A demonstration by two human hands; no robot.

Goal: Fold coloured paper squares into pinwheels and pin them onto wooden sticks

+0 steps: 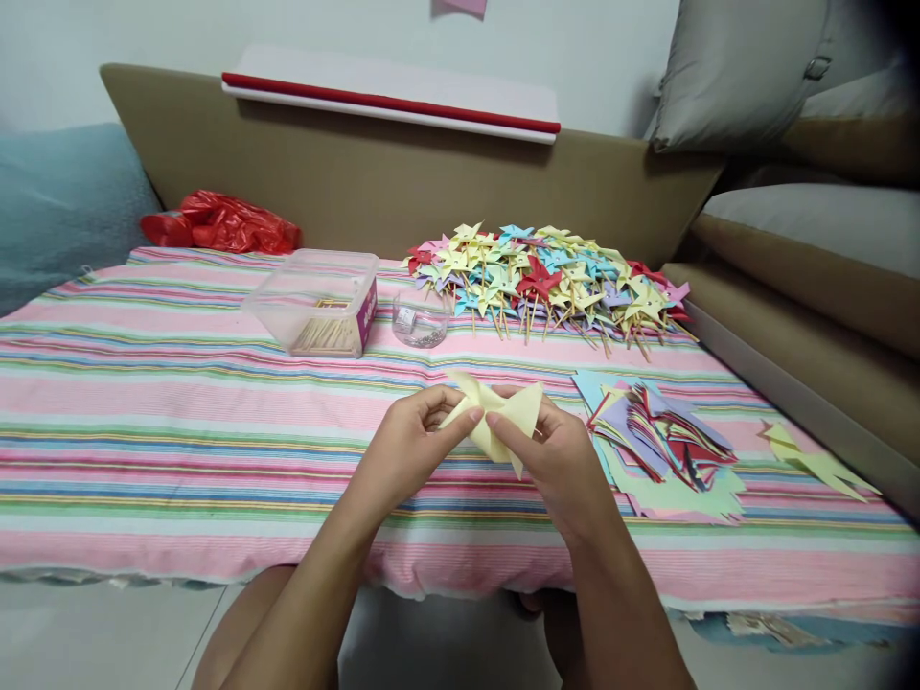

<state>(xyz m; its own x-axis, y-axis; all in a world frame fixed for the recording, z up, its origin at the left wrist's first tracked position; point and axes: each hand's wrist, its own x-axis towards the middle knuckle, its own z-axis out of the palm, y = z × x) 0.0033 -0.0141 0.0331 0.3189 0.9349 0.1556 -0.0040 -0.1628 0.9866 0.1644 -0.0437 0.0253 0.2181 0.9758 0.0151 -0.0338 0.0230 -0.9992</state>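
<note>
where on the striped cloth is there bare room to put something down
The widest bare stretch of the striped cloth lies left of the hands, in front of the clear toothpick box. A narrower strip runs between the hands and the small dish. The right side is crowded: the pile of finished pinwheels at the back, the stack of cut coloured paper in front.

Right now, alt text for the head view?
Two bare hands, left hand and right hand, pinch a folded yellow paper above a striped cloth. Behind lie a pinwheel pile, a clear box of sticks and a small cup; cut paper stack sits at right.
</note>
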